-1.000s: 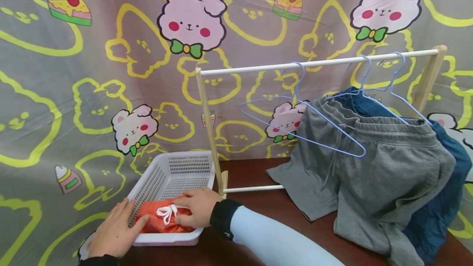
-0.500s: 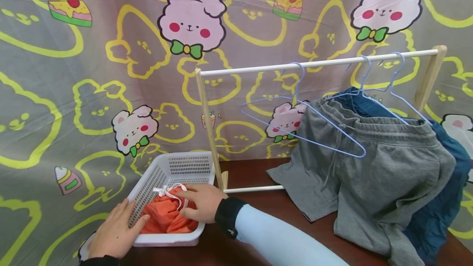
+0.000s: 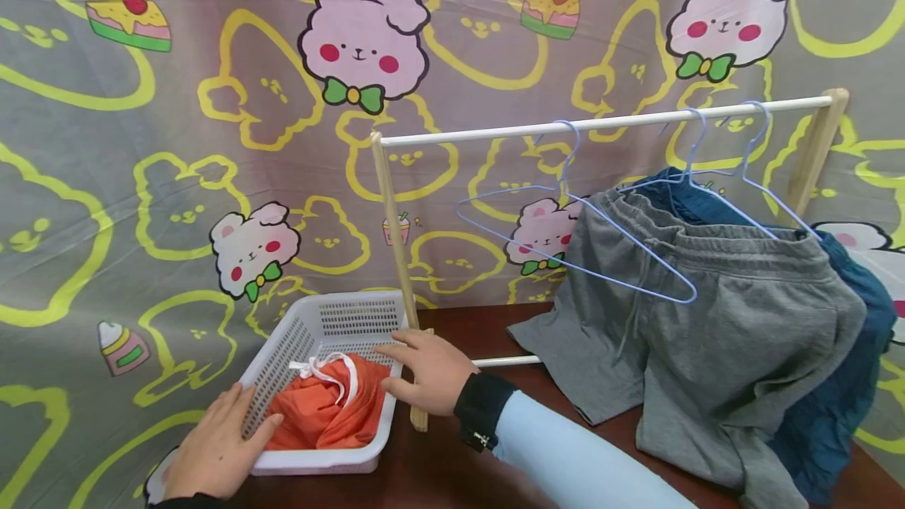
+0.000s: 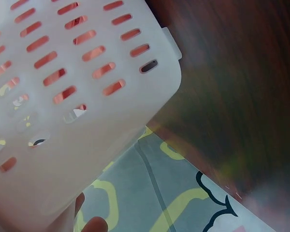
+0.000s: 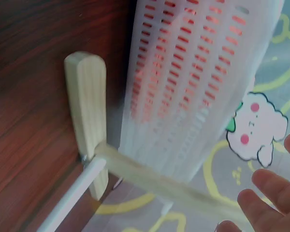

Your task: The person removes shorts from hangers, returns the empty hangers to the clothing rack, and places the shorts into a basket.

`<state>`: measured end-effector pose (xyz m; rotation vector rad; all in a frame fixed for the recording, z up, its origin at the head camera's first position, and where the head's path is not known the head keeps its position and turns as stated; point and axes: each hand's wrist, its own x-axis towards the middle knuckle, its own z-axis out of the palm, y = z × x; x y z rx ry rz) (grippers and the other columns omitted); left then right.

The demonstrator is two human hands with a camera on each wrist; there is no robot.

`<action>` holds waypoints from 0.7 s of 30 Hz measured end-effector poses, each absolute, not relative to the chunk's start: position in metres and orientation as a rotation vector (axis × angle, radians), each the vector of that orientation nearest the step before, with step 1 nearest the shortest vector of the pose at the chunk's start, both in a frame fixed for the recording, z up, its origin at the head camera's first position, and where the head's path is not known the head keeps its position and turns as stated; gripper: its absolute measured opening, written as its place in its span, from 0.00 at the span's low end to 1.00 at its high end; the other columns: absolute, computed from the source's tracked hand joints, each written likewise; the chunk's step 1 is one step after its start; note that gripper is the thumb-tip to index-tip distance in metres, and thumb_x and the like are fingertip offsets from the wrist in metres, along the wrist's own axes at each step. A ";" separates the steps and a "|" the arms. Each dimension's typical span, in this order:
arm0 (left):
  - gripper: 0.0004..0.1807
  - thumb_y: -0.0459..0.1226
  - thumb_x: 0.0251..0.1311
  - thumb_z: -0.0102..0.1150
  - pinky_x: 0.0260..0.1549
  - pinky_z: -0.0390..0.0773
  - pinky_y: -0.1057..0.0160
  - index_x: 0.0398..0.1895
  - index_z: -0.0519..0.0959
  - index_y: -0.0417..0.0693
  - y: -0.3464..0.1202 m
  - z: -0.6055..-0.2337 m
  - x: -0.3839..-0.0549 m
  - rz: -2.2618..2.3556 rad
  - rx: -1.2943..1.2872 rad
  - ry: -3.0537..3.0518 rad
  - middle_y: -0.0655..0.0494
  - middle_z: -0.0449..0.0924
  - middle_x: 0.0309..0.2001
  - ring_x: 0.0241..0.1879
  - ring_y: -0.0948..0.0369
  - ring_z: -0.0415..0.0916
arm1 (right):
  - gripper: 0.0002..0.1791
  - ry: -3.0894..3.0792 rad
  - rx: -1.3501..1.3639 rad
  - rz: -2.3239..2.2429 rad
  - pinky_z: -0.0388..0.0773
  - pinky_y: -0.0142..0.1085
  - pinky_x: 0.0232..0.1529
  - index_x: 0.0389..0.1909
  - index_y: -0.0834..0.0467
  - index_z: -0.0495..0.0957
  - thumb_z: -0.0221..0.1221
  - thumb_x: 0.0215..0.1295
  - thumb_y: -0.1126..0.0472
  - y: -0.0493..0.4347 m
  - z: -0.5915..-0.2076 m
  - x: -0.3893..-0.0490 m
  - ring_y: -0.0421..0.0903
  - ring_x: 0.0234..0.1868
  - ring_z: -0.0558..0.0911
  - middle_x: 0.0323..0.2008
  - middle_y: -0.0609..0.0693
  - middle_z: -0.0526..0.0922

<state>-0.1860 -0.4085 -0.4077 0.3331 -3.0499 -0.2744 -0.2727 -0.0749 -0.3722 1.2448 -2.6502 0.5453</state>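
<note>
Left hand (image 3: 215, 444) against basket rim (image 3: 314, 460)

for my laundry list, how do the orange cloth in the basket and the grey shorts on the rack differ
The orange cloth lies bunched in the basket; the grey shorts hang from the rack. The orange cloth has a white string, the grey shorts a grey one. The grey shorts show both legs; the orange cloth shows no clear leg. Both are fabric.

It's orange cloth (image 3: 318, 419), white drawstring (image 3: 311, 370), white basket (image 3: 311, 459), then plain grey shorts (image 3: 749, 328), blue garment (image 3: 841, 399), lilac hangers (image 3: 564, 175), pale-blue sleeve (image 3: 566, 446), black cuff (image 3: 485, 407), and that grey curtain (image 3: 173, 132) bursting with yellow outlines (image 3: 108, 230) and rosy-cheeked pale bunnies (image 3: 363, 34)!
</note>
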 end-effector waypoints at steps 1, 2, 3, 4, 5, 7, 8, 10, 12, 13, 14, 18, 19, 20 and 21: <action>0.62 0.75 0.62 0.38 0.62 0.55 0.27 0.71 0.58 0.22 -0.409 -0.408 -0.186 -0.275 0.334 -3.050 0.20 0.50 0.70 0.69 0.26 0.49 | 0.30 -2.653 1.229 0.560 0.62 0.43 0.71 0.73 0.41 0.70 0.53 0.73 0.38 -0.070 -0.372 -0.272 0.47 0.73 0.65 0.72 0.50 0.68; 0.62 0.75 0.62 0.38 0.62 0.55 0.27 0.71 0.58 0.22 -0.409 -0.407 -0.185 -0.272 0.332 -3.050 0.20 0.50 0.70 0.69 0.26 0.49 | 0.30 -2.657 1.213 0.578 0.62 0.44 0.71 0.72 0.41 0.70 0.54 0.73 0.39 -0.066 -0.371 -0.272 0.47 0.73 0.65 0.72 0.50 0.68; 0.62 0.76 0.62 0.38 0.61 0.56 0.27 0.70 0.58 0.22 -0.410 -0.408 -0.185 -0.270 0.329 -3.053 0.20 0.51 0.70 0.69 0.26 0.49 | 0.30 -2.660 1.198 0.588 0.62 0.44 0.71 0.72 0.41 0.70 0.54 0.73 0.39 -0.061 -0.371 -0.271 0.47 0.72 0.65 0.72 0.50 0.68; 0.62 0.76 0.62 0.37 0.61 0.56 0.27 0.70 0.58 0.22 -0.410 -0.408 -0.185 -0.270 0.327 -3.055 0.20 0.51 0.70 0.69 0.26 0.49 | 0.30 -2.657 1.188 0.603 0.62 0.44 0.71 0.72 0.42 0.70 0.55 0.72 0.40 -0.056 -0.371 -0.271 0.47 0.72 0.65 0.72 0.51 0.68; 0.62 0.76 0.62 0.37 0.61 0.56 0.26 0.70 0.59 0.22 -0.410 -0.407 -0.186 -0.267 0.325 -3.058 0.20 0.51 0.70 0.69 0.26 0.49 | 0.30 -2.656 1.176 0.620 0.62 0.44 0.71 0.72 0.42 0.71 0.56 0.72 0.40 -0.051 -0.371 -0.271 0.47 0.72 0.65 0.71 0.51 0.69; 0.63 0.76 0.62 0.37 0.61 0.57 0.26 0.70 0.59 0.22 -0.410 -0.408 -0.186 -0.262 0.324 -3.069 0.19 0.51 0.69 0.68 0.26 0.50 | 0.30 -2.654 1.154 0.633 0.62 0.45 0.71 0.72 0.43 0.71 0.57 0.72 0.41 -0.042 -0.371 -0.270 0.48 0.73 0.65 0.71 0.51 0.69; 0.63 0.76 0.61 0.37 0.60 0.57 0.26 0.70 0.59 0.22 -0.410 -0.408 -0.186 -0.260 0.324 -3.076 0.19 0.51 0.69 0.68 0.26 0.50 | 0.30 -2.650 1.143 0.638 0.62 0.46 0.71 0.72 0.44 0.71 0.57 0.72 0.41 -0.037 -0.372 -0.269 0.48 0.73 0.65 0.71 0.51 0.69; 0.63 0.76 0.61 0.37 0.61 0.56 0.26 0.70 0.59 0.22 -0.410 -0.409 -0.187 -0.262 0.332 -3.088 0.19 0.51 0.69 0.68 0.26 0.50 | 0.30 -2.646 1.117 0.636 0.62 0.46 0.71 0.72 0.44 0.71 0.56 0.72 0.41 -0.028 -0.374 -0.269 0.49 0.73 0.65 0.71 0.50 0.69; 0.64 0.77 0.61 0.37 0.61 0.56 0.26 0.70 0.58 0.22 -0.411 -0.409 -0.187 -0.261 0.337 -3.099 0.19 0.51 0.69 0.68 0.25 0.49 | 0.31 -2.650 1.086 0.613 0.62 0.47 0.70 0.72 0.43 0.70 0.56 0.71 0.40 -0.020 -0.375 -0.270 0.49 0.73 0.65 0.72 0.50 0.69; 0.64 0.77 0.61 0.37 0.61 0.56 0.26 0.70 0.58 0.21 -0.411 -0.409 -0.187 -0.261 0.339 -3.103 0.19 0.51 0.69 0.68 0.25 0.49 | 0.31 -2.651 1.075 0.603 0.63 0.47 0.70 0.73 0.43 0.70 0.55 0.71 0.40 -0.016 -0.376 -0.270 0.49 0.73 0.65 0.72 0.50 0.69; 0.64 0.77 0.61 0.37 0.61 0.56 0.26 0.70 0.58 0.21 -0.411 -0.409 -0.187 -0.261 0.340 -3.103 0.19 0.51 0.69 0.68 0.25 0.49 | 0.31 -2.653 1.064 0.597 0.63 0.47 0.70 0.73 0.42 0.70 0.55 0.71 0.40 -0.013 -0.375 -0.270 0.49 0.73 0.65 0.72 0.50 0.69; 0.64 0.77 0.61 0.37 0.61 0.55 0.26 0.70 0.57 0.21 -0.412 -0.409 -0.188 -0.259 0.339 -3.100 0.19 0.50 0.69 0.68 0.25 0.49 | 0.31 -2.652 1.027 0.592 0.64 0.50 0.69 0.72 0.44 0.70 0.56 0.71 0.40 0.001 -0.374 -0.272 0.51 0.72 0.65 0.72 0.51 0.68; 0.64 0.77 0.61 0.37 0.61 0.55 0.26 0.70 0.57 0.21 -0.412 -0.409 -0.188 -0.260 0.337 -3.098 0.18 0.50 0.69 0.68 0.25 0.49 | 0.31 -2.650 1.019 0.597 0.64 0.51 0.69 0.72 0.44 0.70 0.56 0.71 0.40 0.004 -0.373 -0.271 0.51 0.72 0.65 0.72 0.51 0.69; 0.64 0.76 0.61 0.37 0.61 0.56 0.26 0.70 0.57 0.21 -0.412 -0.409 -0.188 -0.264 0.335 -3.099 0.18 0.51 0.69 0.68 0.25 0.49 | 0.31 -2.645 1.016 0.603 0.65 0.52 0.68 0.72 0.45 0.71 0.57 0.71 0.40 0.008 -0.373 -0.271 0.52 0.72 0.66 0.71 0.52 0.69; 0.64 0.76 0.61 0.37 0.61 0.56 0.26 0.70 0.58 0.21 -0.412 -0.409 -0.188 -0.266 0.332 -3.101 0.18 0.51 0.69 0.68 0.25 0.49 | 0.31 -2.642 1.009 0.601 0.65 0.52 0.68 0.72 0.46 0.71 0.57 0.71 0.41 0.013 -0.373 -0.271 0.52 0.72 0.66 0.71 0.52 0.69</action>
